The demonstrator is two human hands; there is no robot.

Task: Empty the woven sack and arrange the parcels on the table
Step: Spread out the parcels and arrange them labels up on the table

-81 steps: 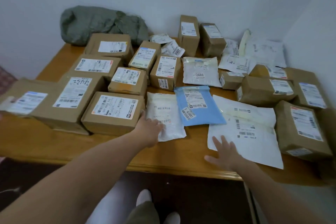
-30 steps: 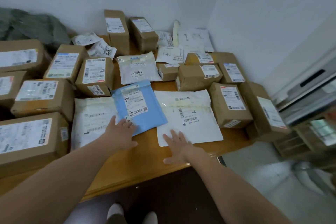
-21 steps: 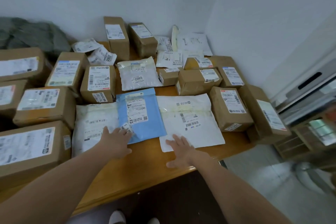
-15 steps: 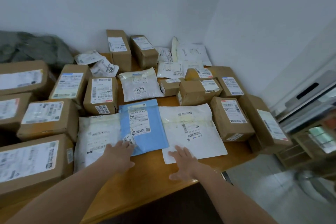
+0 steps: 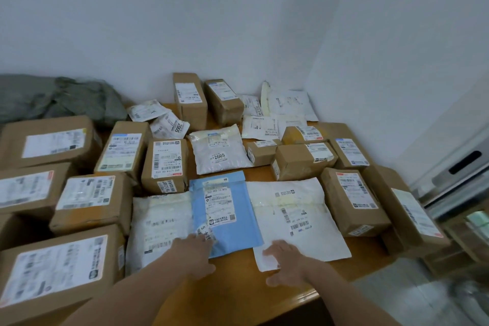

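Head view, single moment.

**Hands.** Both forearms are extended forward over the near edge of the table. The left hand is laid palm down, fingers straight and together, pressed on the near left corner of the blue mailer where it overlaps the left white mailer. Nothing is gripped. The right hand is laid flat with fingers spread, fingertips on the near left corner of the large white mailer, heel of the hand on bare wood. Nothing is gripped here either.

**Orientation.** The blue mailer is lying flat, long axis running near to far and leaning slightly left at the far end, label face up. Its right edge meets the large white mailer; which lies on top cannot be told. The large white mailer is also flat, label up, its far edge turned slightly left.

**Position.** All three mailers are in the front row, centre. Cardboard boxes are ranked to the left, more boxes to the right, small boxes and pouches behind. The woven sack is crumpled at the far left against the wall.

**Surface, room.** Wooden table, set into a corner of white walls. Grey floor and blurred furniture are seen at right.
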